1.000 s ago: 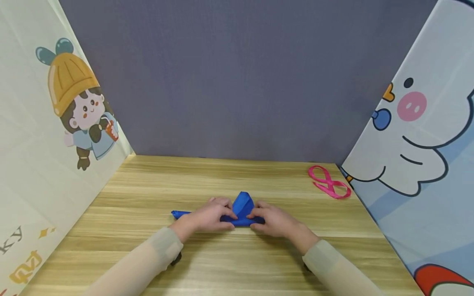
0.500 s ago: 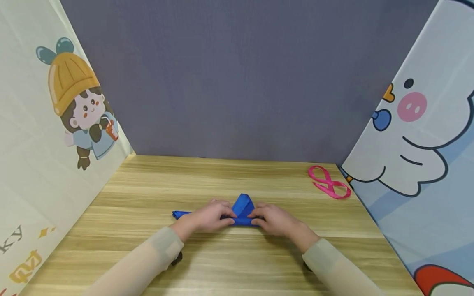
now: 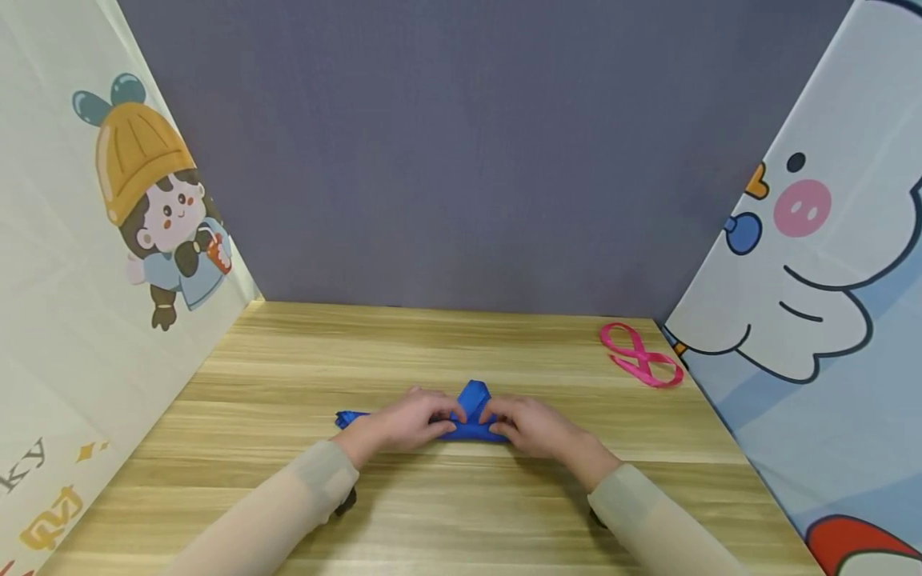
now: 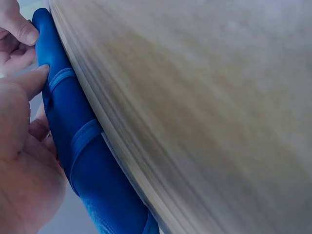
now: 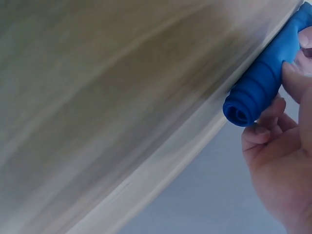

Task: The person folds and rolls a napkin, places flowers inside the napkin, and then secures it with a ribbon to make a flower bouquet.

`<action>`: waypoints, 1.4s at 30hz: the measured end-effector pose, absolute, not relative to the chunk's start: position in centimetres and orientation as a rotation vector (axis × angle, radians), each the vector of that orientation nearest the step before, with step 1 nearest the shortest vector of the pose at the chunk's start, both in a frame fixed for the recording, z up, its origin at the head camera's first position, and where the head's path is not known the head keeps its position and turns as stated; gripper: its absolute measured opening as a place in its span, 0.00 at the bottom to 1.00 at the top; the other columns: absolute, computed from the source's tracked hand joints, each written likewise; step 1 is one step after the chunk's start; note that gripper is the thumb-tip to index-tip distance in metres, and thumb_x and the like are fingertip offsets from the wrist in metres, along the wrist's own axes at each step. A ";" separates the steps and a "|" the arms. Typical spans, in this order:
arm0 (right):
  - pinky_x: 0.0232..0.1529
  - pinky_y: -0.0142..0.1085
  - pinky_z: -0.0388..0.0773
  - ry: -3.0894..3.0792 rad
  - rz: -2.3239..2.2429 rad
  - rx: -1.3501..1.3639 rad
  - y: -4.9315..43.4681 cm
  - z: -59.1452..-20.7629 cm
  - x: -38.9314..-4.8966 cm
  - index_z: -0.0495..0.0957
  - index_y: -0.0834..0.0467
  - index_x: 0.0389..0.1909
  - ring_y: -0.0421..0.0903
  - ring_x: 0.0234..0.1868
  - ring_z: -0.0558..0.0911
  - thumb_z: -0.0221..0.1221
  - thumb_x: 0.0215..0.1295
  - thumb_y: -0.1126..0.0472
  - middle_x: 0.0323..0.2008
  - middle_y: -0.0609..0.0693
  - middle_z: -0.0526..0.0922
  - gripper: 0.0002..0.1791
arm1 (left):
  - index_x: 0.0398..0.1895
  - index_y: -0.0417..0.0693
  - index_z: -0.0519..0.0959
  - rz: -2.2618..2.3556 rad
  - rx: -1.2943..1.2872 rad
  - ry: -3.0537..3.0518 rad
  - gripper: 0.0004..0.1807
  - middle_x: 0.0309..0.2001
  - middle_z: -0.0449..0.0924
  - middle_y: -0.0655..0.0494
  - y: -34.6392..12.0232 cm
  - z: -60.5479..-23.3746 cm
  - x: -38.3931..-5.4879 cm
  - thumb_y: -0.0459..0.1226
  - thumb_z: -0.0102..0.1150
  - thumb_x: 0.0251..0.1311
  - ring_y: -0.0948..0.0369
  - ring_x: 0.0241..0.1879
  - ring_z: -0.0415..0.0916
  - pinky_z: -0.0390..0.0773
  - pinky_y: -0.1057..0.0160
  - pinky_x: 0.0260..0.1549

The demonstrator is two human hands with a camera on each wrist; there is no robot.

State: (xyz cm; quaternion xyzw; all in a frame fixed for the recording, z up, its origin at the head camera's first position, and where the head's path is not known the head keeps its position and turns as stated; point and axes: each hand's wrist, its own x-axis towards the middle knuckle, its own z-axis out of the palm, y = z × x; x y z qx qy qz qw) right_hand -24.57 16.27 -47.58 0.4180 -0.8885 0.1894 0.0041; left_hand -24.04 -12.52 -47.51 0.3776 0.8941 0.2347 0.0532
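Observation:
A blue cloth lies rolled crosswise on the table, and a pointed flap of it sticks out on the far side between the hands. My left hand grips the roll left of the flap, thumb on the near side and fingers over the top. On the other side my right hand holds it the same way, near the right end. The spiral end of the cloth shows in the right wrist view. Overlapping wrapped layers of the cloth fill the left wrist view's left part. Both palms partly hide the roll.
A loop of pink ribbon lies at the back right of the wooden table. A grey panel rises behind it. Printed cartoon sheets flank both sides.
The blue flap has grown a little shorter as the roll takes it up. Fingers of both hands have shifted slightly inward over the flap's base. The pink ribbon has stayed put.

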 end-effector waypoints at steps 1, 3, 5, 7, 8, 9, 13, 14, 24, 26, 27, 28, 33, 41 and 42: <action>0.49 0.41 0.86 -2.769 0.574 1.317 16.3 -47.6 -24.6 0.86 0.48 0.52 0.42 0.46 0.87 0.65 0.80 0.60 0.47 0.45 0.90 0.06 | 0.60 0.58 0.87 0.699 1.148 2.722 0.12 0.52 0.88 0.64 -12.5 -47.5 -24.0 0.40 0.61 0.82 0.66 0.50 0.81 0.71 0.51 0.59; 0.51 0.44 0.87 -2.761 0.527 1.314 16.4 -47.6 -24.5 0.89 0.48 0.52 0.44 0.48 0.88 0.66 0.79 0.59 0.48 0.48 0.90 0.07 | 0.60 0.57 0.89 0.670 1.150 2.732 0.12 0.54 0.87 0.63 -12.6 -47.4 -23.9 0.41 0.61 0.82 0.64 0.53 0.81 0.71 0.50 0.61; 0.52 0.45 0.87 -2.784 0.486 1.301 16.4 -47.5 -24.4 0.90 0.48 0.54 0.45 0.48 0.88 0.67 0.78 0.56 0.51 0.49 0.89 0.10 | 0.61 0.59 0.90 0.632 1.137 2.744 0.13 0.53 0.85 0.63 -12.6 -47.4 -23.8 0.44 0.61 0.82 0.64 0.54 0.79 0.71 0.51 0.61; 0.51 0.43 0.86 -2.818 0.473 1.287 16.5 -47.4 -24.3 0.90 0.49 0.57 0.44 0.47 0.86 0.69 0.76 0.53 0.53 0.49 0.86 0.13 | 0.61 0.60 0.90 0.603 1.131 2.752 0.14 0.51 0.82 0.64 -12.5 -47.3 -23.7 0.48 0.63 0.80 0.64 0.53 0.77 0.70 0.52 0.61; 0.51 0.42 0.86 -2.830 0.475 1.282 16.4 -47.4 -24.2 0.90 0.49 0.58 0.43 0.47 0.85 0.70 0.75 0.52 0.53 0.49 0.85 0.14 | 0.61 0.60 0.90 0.597 1.131 2.756 0.15 0.50 0.81 0.64 -12.5 -47.4 -23.7 0.49 0.65 0.79 0.64 0.53 0.76 0.70 0.52 0.60; 0.50 0.41 0.85 -2.840 0.484 1.281 16.4 -47.4 -24.2 0.90 0.49 0.59 0.42 0.46 0.84 0.71 0.75 0.52 0.53 0.48 0.84 0.16 | 0.61 0.60 0.90 0.591 1.128 2.758 0.16 0.50 0.80 0.64 -12.5 -47.3 -23.7 0.50 0.67 0.77 0.65 0.53 0.75 0.69 0.53 0.61; 0.47 0.36 0.82 -2.822 0.512 1.313 16.5 -47.5 -24.3 0.90 0.52 0.59 0.38 0.43 0.80 0.72 0.74 0.52 0.50 0.46 0.83 0.17 | 0.61 0.59 0.91 0.576 1.145 2.765 0.18 0.51 0.77 0.63 -12.4 -47.4 -23.7 0.50 0.71 0.74 0.64 0.54 0.72 0.68 0.52 0.63; 0.47 0.35 0.82 -2.808 0.516 1.327 16.6 -47.5 -24.3 0.90 0.52 0.59 0.37 0.42 0.80 0.72 0.74 0.53 0.48 0.45 0.83 0.16 | 0.61 0.58 0.91 0.577 1.147 2.761 0.17 0.51 0.77 0.63 -12.3 -47.4 -23.7 0.49 0.71 0.74 0.64 0.54 0.72 0.69 0.51 0.63; 0.55 0.42 0.86 -2.786 0.529 1.388 16.6 -47.4 -24.6 0.91 0.54 0.56 0.40 0.48 0.85 0.66 0.79 0.57 0.48 0.48 0.89 0.12 | 0.59 0.52 0.91 0.603 1.146 2.739 0.13 0.54 0.87 0.59 -12.2 -47.5 -23.9 0.43 0.64 0.80 0.55 0.62 0.80 0.71 0.43 0.70; 0.56 0.43 0.86 -2.810 0.523 1.379 16.6 -47.4 -24.6 0.91 0.54 0.57 0.42 0.49 0.86 0.65 0.80 0.57 0.49 0.48 0.89 0.12 | 0.58 0.51 0.91 0.608 1.136 2.739 0.13 0.56 0.87 0.58 -12.1 -47.5 -23.9 0.43 0.63 0.80 0.54 0.65 0.80 0.70 0.40 0.72; 0.54 0.42 0.86 -2.825 0.532 1.368 16.6 -47.4 -24.7 0.90 0.55 0.57 0.41 0.48 0.86 0.65 0.80 0.57 0.48 0.47 0.89 0.12 | 0.59 0.52 0.91 0.613 1.139 2.739 0.13 0.56 0.88 0.58 -12.1 -47.5 -23.9 0.42 0.63 0.80 0.55 0.64 0.80 0.71 0.40 0.71; 0.52 0.41 0.86 -2.844 0.551 1.355 16.6 -47.4 -24.7 0.89 0.54 0.58 0.40 0.47 0.85 0.65 0.80 0.57 0.47 0.46 0.89 0.13 | 0.59 0.52 0.90 0.624 1.138 2.738 0.13 0.56 0.88 0.58 -12.1 -47.5 -23.9 0.42 0.63 0.80 0.56 0.63 0.81 0.71 0.40 0.70; 0.42 0.34 0.80 -2.882 0.647 1.314 16.5 -47.4 -24.8 0.82 0.48 0.60 0.34 0.37 0.79 0.65 0.81 0.58 0.39 0.40 0.85 0.12 | 0.64 0.58 0.83 0.670 1.141 2.725 0.14 0.47 0.86 0.65 -12.0 -47.4 -24.0 0.41 0.62 0.81 0.67 0.48 0.80 0.72 0.51 0.60; 0.49 0.41 0.87 -2.740 0.545 1.355 16.6 -47.4 -24.5 0.89 0.48 0.53 0.42 0.47 0.89 0.66 0.79 0.60 0.48 0.44 0.91 0.08 | 0.63 0.60 0.86 0.618 1.143 2.741 0.13 0.57 0.87 0.63 -12.1 -47.4 -23.9 0.41 0.59 0.83 0.62 0.58 0.82 0.72 0.43 0.68; 0.50 0.41 0.87 -2.728 0.515 1.353 16.6 -47.4 -24.4 0.90 0.49 0.53 0.43 0.48 0.89 0.67 0.78 0.60 0.49 0.46 0.91 0.08 | 0.63 0.60 0.87 0.609 1.141 2.744 0.13 0.58 0.86 0.63 -12.1 -47.4 -23.9 0.42 0.59 0.83 0.61 0.59 0.81 0.71 0.42 0.68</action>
